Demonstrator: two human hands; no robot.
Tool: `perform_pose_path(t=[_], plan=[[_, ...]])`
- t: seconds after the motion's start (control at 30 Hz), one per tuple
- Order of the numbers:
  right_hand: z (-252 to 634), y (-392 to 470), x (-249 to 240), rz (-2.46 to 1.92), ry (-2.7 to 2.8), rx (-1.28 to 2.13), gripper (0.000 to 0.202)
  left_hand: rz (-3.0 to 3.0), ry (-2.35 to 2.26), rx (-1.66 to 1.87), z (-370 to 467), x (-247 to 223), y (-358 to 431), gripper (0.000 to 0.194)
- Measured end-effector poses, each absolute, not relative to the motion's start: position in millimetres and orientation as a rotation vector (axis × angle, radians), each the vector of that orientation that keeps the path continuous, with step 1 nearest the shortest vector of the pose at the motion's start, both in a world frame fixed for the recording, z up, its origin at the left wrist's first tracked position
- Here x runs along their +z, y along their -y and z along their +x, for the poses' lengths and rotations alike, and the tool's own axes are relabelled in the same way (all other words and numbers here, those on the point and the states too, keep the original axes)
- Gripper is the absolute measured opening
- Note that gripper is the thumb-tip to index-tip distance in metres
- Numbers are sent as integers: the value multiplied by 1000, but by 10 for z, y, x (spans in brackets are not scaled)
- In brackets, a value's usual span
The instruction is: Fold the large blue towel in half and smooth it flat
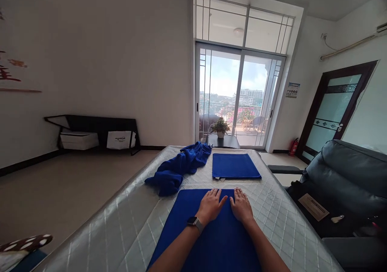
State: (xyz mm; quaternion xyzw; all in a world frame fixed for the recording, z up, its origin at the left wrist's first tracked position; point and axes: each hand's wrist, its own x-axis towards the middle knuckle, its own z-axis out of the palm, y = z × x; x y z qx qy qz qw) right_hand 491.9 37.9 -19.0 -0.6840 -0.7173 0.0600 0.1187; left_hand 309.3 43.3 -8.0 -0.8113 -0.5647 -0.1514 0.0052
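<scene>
A flat blue cloth (223,239) lies on the quilted silver-white surface (130,223), running toward me under both arms. My left hand (211,205), with a watch on the wrist, rests palm down near its far edge, fingers stretched out. Beside it my right hand (241,205) lies flat at the cloth's far right corner, fingers extended. A narrow strip of cloth shows between the two thumbs. Beyond the hands sits a neatly folded blue cloth (236,166) with small white tags at its near edge. Left of that is a crumpled blue cloth (181,169).
A potted plant (220,127) stands on a dark chair (222,141) past the far edge. At the right is a black leather armchair (353,179) with a brown card on its seat. White boxes (79,140) sit on a low black shelf at the left.
</scene>
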Motion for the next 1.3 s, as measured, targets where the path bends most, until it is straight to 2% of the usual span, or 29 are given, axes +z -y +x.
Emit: perform_pose_path(t=[0.1,0.2,0.57,0.73,1.3], plan=[[4955,-373,-224,-1969,2157,153,66,-2653,1650,-548,3566,-180,-295,67],[4967,-367,-222,-1962,2171,150,65,-2704,1653,-630,3684,-256,-260,68],[4896,-359,-124,-2009,2087,216,69,-2457,1897,-423,2395,-406,-514,76],[4900,-357,-129,-2018,2097,213,69,-2283,2031,-391,1857,-469,-496,88],[4857,-351,-91,-2066,2098,188,70,-2242,2062,-546,1759,-458,-451,93]])
